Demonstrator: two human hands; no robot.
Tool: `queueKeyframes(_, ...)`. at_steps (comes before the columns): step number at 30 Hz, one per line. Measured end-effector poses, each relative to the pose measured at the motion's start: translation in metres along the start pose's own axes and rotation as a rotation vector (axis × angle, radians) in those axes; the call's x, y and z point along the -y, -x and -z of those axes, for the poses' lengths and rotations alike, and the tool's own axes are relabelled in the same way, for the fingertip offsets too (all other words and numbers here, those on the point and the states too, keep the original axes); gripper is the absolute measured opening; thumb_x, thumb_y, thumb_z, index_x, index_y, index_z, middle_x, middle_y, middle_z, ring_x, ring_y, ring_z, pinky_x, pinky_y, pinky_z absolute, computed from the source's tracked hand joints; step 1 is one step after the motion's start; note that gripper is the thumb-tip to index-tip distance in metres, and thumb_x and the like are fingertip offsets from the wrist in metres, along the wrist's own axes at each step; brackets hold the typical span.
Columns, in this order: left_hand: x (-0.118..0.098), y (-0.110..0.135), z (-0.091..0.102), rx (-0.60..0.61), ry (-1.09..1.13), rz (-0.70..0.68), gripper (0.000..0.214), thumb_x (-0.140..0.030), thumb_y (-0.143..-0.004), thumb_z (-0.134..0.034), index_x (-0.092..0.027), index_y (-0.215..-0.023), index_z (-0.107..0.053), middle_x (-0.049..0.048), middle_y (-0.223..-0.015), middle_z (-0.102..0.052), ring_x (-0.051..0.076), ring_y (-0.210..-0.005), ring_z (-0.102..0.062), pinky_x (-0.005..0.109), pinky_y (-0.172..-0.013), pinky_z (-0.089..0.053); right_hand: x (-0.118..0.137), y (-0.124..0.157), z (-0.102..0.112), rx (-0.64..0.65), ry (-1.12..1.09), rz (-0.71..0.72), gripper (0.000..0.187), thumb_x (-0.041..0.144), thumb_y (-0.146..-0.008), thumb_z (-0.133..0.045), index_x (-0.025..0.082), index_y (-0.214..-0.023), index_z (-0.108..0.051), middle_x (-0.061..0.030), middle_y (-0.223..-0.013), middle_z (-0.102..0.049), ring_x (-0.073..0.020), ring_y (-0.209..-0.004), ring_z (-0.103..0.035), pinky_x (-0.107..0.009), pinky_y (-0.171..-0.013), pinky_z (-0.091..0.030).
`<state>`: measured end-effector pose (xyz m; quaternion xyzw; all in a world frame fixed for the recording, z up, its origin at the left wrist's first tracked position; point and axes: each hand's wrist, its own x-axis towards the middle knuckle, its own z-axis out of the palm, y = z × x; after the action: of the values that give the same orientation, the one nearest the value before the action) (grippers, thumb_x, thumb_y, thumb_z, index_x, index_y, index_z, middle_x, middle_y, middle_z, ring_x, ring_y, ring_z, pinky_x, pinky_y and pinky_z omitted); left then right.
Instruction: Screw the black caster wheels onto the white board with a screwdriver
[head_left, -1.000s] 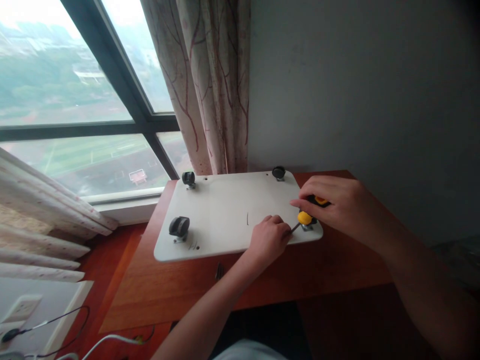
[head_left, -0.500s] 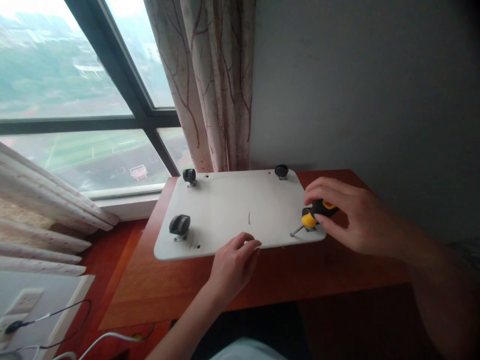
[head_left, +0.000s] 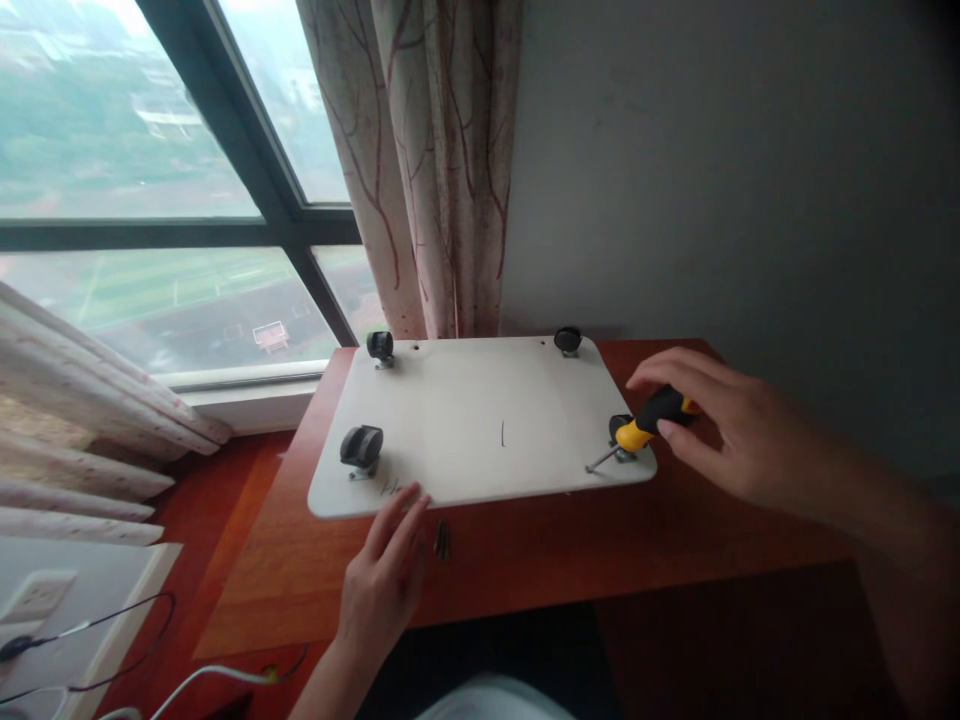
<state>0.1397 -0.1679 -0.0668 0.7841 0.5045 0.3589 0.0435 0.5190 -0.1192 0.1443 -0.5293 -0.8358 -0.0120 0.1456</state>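
A white board [head_left: 465, 420] lies on the wooden table with black casters on its corners. My right hand [head_left: 720, 420] grips a yellow-and-black screwdriver [head_left: 637, 434] by the handle. Its shaft slants down left, the tip at the board's surface beside the near right caster [head_left: 622, 428], which the screwdriver partly hides. My left hand [head_left: 386, 560] has its fingers stretched out over the board's front edge, close to the near left caster [head_left: 362, 448]. Several small screws [head_left: 442, 541] lie on the table just right of the left hand.
The wooden table [head_left: 540, 560] extends in front of the board. Two more casters, far left [head_left: 380, 347] and far right [head_left: 568, 340], stick up from the board. Behind are a curtain [head_left: 450, 180], a window and a grey wall. Cables [head_left: 217, 673] hang low on the left.
My left hand has moved left along the board's front edge, uncovering the screws on the table. My right hand has shifted slightly right with the screwdriver, its tip still near the same caster.
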Motion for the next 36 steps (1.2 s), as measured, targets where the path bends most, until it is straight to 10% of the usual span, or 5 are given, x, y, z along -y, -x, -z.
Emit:
queueKeyframes(4,0.006,0.007,-0.008,0.013,-0.004,-0.022,0.06,-0.008,-0.095,-0.048,-0.031,-0.151,-0.043,0.0117,-0.149,-0.052,0.026,-0.124,-0.064,0.032,-0.092,-0.061,0.005,0.008,0.002,0.013,-0.02,0.029,0.033,0.029,-0.093,-0.057,0.025,-0.126,-0.057,-0.0068,-0.123,-0.069,-0.0249,-0.101,-0.07,-0.037,-0.083,-0.055)
queueKeyframes(10,0.018,0.008,-0.017,-0.046,0.02,-0.085,0.064,-0.004,-0.093,-0.047,-0.031,-0.152,-0.042,0.0124,-0.146,-0.053,0.025,-0.123,-0.064,0.034,-0.095,-0.059,0.025,0.012,-0.012,-0.143,0.333,-0.073,0.031,0.046,-0.095,-0.058,0.02,-0.11,-0.064,-0.0097,-0.1,-0.074,-0.0252,-0.075,-0.07,-0.032,-0.057,-0.047)
queueKeyframes(17,0.021,0.009,-0.021,-0.064,0.042,-0.092,0.065,-0.005,-0.093,-0.046,-0.032,-0.152,-0.042,0.0125,-0.146,-0.054,0.026,-0.123,-0.064,0.037,-0.096,-0.06,0.023,0.017,0.003,0.039,-0.025,-0.003,0.039,0.02,-0.093,-0.05,0.026,-0.131,-0.053,-0.0083,-0.132,-0.064,-0.0262,-0.114,-0.065,-0.039,-0.087,-0.055)
queueKeyframes(29,0.022,0.01,-0.026,-0.08,0.059,-0.116,0.071,-0.001,-0.092,-0.047,-0.032,-0.155,-0.037,0.0139,-0.146,-0.051,0.026,-0.127,-0.06,0.04,-0.099,-0.058,0.02,0.019,-0.003,-0.074,0.43,-0.167,0.034,0.054,-0.096,-0.052,0.023,-0.102,-0.062,-0.0058,-0.086,-0.071,-0.0241,-0.063,-0.066,-0.033,-0.049,-0.039)
queueKeyframes(36,0.024,0.012,-0.027,-0.077,0.04,-0.117,0.072,-0.002,-0.091,-0.048,-0.032,-0.156,-0.036,0.0133,-0.148,-0.05,0.027,-0.128,-0.06,0.039,-0.1,-0.057,0.012,0.017,0.008,0.082,-0.013,-0.045,0.037,0.028,-0.098,-0.047,0.026,-0.134,-0.05,-0.0077,-0.135,-0.061,-0.0254,-0.116,-0.063,-0.038,-0.091,-0.052)
